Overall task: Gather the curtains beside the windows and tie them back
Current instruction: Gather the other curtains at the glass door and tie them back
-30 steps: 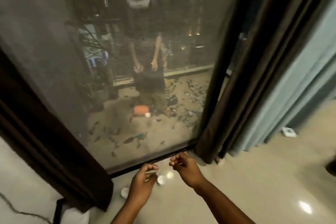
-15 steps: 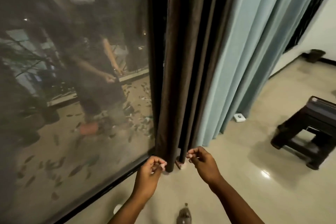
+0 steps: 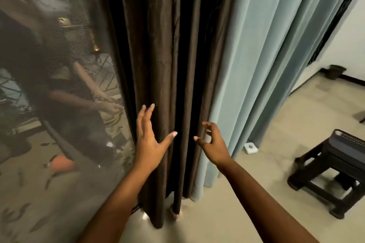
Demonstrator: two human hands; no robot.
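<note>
A dark brown curtain (image 3: 167, 65) hangs in bunched folds beside the glass window (image 3: 59, 104), reaching the floor. A pale blue curtain (image 3: 256, 65) hangs right next to it on the right. My left hand (image 3: 150, 142) is spread open with straight fingers against the left folds of the brown curtain. My right hand (image 3: 213, 142) is at the brown curtain's right edge, where it meets the blue one, fingers loosely curved and holding nothing that I can see.
A dark wooden stool (image 3: 327, 181) with a dark device on top stands at the right. A small white box (image 3: 250, 147) lies on the floor by the blue curtain. A dark low object (image 3: 336, 71) sits by the far wall. Beige floor lies between.
My view turned right from the window to the curtains and came closer. Both hands rose from low near the floor, opened from curled, and reached the brown curtain.
</note>
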